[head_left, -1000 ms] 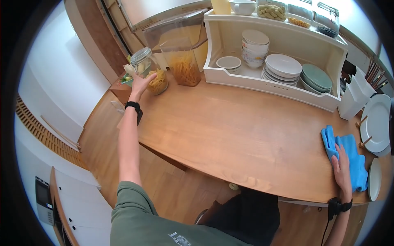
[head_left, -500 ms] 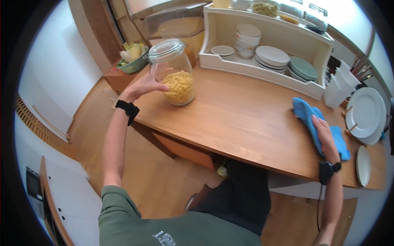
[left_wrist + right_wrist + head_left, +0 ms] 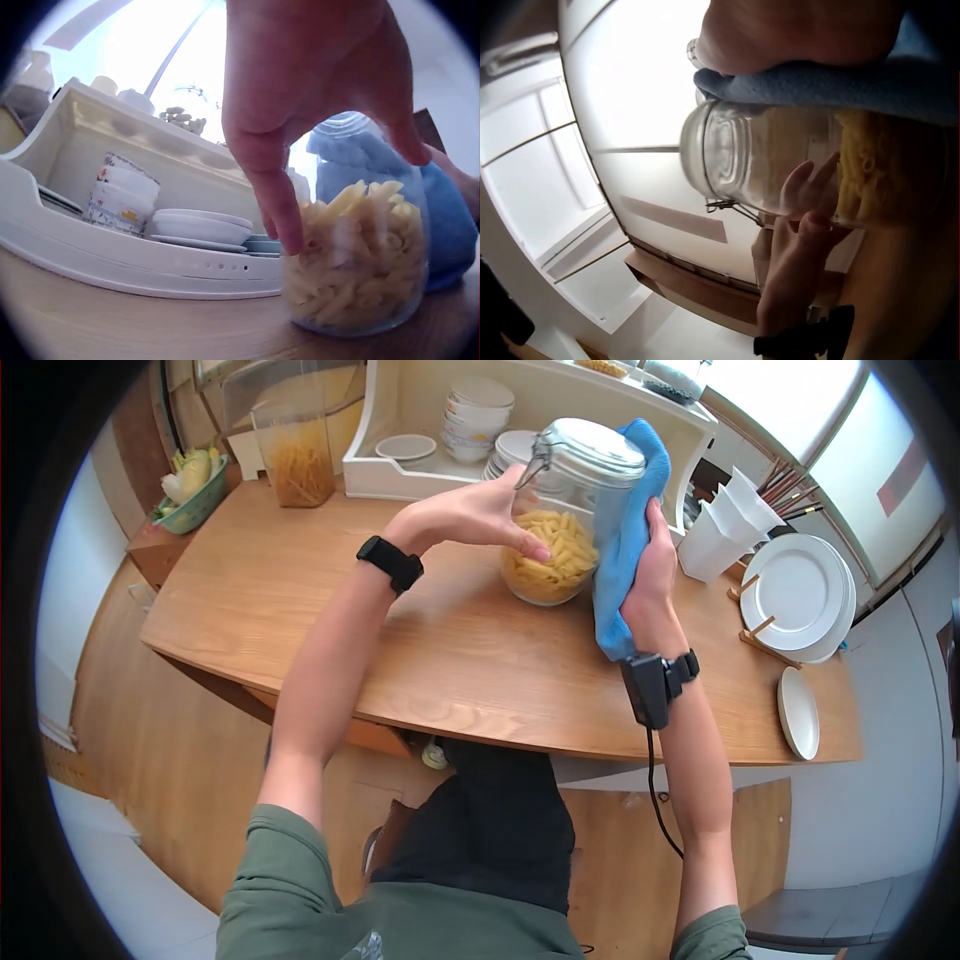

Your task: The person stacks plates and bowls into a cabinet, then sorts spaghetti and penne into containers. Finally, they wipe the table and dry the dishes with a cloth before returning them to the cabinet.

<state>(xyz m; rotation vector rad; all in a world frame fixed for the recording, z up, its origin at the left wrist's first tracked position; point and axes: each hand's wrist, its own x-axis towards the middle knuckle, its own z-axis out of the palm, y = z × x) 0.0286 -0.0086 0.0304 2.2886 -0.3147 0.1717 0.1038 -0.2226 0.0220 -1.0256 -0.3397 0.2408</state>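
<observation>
A clip-top glass jar part filled with penne pasta stands upright at the table's middle. My left hand grips it from the left, thumb across the front and fingers behind; through the glass in the right wrist view some of those fingers show. On the other side, my right hand holds a blue cloth flat against the jar's wall, thumb along the cloth. The cloth reaches from the lid's edge down near the table. The jar's lid is down, with its wire clasp facing left.
Behind the jar stands a white shelf unit with bowls and plates. To the right are white holders with chopsticks, racked plates and a leaning dish. A pasta container and a vegetable basket stand left on the wooden table.
My left hand has taken the jar from the table's left end and brought it right, to the middle. My right hand has lifted the blue cloth off the table and brought it against the jar.
</observation>
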